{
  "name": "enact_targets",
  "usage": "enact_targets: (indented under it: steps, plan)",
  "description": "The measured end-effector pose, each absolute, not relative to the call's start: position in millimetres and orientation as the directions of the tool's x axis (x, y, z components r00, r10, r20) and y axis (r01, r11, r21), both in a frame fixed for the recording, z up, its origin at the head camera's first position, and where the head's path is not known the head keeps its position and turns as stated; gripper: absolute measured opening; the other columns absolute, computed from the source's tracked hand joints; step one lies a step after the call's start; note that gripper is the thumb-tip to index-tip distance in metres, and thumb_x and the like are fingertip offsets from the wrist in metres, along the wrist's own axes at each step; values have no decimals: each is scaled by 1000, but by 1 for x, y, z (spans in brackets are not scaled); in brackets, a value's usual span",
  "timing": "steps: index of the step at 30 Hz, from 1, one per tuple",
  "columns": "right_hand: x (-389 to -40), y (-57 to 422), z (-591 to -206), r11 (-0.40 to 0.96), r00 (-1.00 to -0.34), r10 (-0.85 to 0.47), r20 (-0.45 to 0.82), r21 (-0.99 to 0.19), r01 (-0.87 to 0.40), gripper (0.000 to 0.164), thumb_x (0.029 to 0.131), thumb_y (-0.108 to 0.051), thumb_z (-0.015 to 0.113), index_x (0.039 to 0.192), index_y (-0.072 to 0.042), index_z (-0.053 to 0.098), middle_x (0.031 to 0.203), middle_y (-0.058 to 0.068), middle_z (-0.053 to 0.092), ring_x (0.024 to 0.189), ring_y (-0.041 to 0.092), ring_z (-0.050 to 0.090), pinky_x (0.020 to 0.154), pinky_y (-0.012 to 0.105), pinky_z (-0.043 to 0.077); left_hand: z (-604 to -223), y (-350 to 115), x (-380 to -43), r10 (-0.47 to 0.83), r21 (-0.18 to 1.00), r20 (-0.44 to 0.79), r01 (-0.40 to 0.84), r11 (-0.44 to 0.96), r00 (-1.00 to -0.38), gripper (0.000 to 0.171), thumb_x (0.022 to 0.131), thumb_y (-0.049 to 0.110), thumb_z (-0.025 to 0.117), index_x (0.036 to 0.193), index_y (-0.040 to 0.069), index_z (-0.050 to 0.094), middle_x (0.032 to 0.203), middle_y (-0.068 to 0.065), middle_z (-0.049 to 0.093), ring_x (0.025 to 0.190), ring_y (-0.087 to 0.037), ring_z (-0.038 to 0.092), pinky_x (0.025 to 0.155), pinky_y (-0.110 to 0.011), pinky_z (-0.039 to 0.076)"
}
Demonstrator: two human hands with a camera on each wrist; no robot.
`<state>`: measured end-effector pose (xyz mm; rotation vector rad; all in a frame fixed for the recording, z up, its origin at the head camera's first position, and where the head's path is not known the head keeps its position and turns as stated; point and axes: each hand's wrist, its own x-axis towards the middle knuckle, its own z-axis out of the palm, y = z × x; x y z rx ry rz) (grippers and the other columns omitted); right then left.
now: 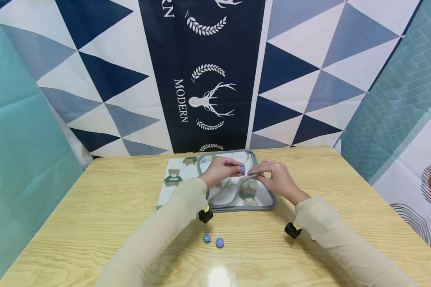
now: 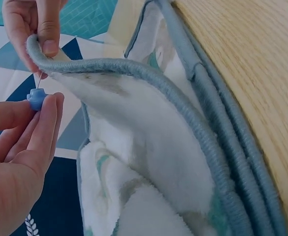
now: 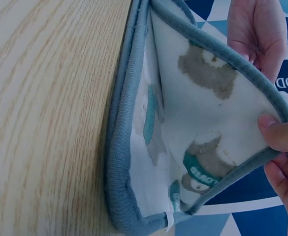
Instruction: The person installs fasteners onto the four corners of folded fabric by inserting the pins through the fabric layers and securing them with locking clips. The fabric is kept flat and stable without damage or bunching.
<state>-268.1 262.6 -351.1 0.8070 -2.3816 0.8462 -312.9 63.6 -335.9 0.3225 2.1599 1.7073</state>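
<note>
A folded white blanket with grey-blue edging and a teddy bear print lies on the table. Between its fingertips my left hand pinches a small blue pin; a thin needle points from it toward the blanket's edge in the left wrist view. My right hand grips a raised corner of the blanket by its edging, thumb on the printed side in the right wrist view. Pin and lifted corner are close together; whether the needle has entered the cloth I cannot tell. Another small blue piece sits on the blanket's far left part.
Two small blue pieces lie on the wooden table nearer to me, one a cap on its side, the other a round dome. A patterned cloth hangs behind the table. Black wrist cameras sit under both sleeves.
</note>
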Motion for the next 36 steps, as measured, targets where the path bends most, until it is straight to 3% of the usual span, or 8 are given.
enact_targets:
  steps: [5,10,17,24,36]
  plan:
    - [-268,262,-352,643,-716,-360,598,-397,-655,23,73,4,78,88,-13,79,87,2,77,80,13,63,69,25,52,-335,64,-312,383,955,-106,14,296,-918,21,89,7,66,109,2,72,107,-15,73,93,-17,73,80,-23,58]
    - [-268,263,-352,651,-730,-351,587,-407,-641,23,73,4,78,88,-14,79,88,1,77,81,13,63,70,26,53,-335,64,-312,388,947,-82,50,317,-918,20,89,8,66,108,3,73,105,-15,74,92,-18,73,81,-24,58]
    - [-268,263,-352,648,-739,-339,583,-425,-632,23,73,3,78,89,-13,79,87,1,77,82,13,63,71,22,52,-335,62,-310,407,918,5,166,361,-913,20,90,11,66,108,6,74,104,-12,75,93,-18,73,85,-25,57]
    - [-269,262,-353,637,-733,-318,602,-437,-635,21,73,3,78,87,-12,79,84,2,76,76,8,60,66,16,48,-335,65,-305,415,874,72,257,411,-907,18,88,17,69,103,9,76,99,-9,76,90,-17,73,76,-19,56]
    - [-268,260,-352,659,-745,-269,611,-447,-605,18,72,0,80,85,-13,78,80,1,75,72,5,60,65,15,49,-335,66,-306,401,889,44,219,402,-915,18,88,16,70,104,11,76,102,-7,76,95,-16,72,83,-23,57]
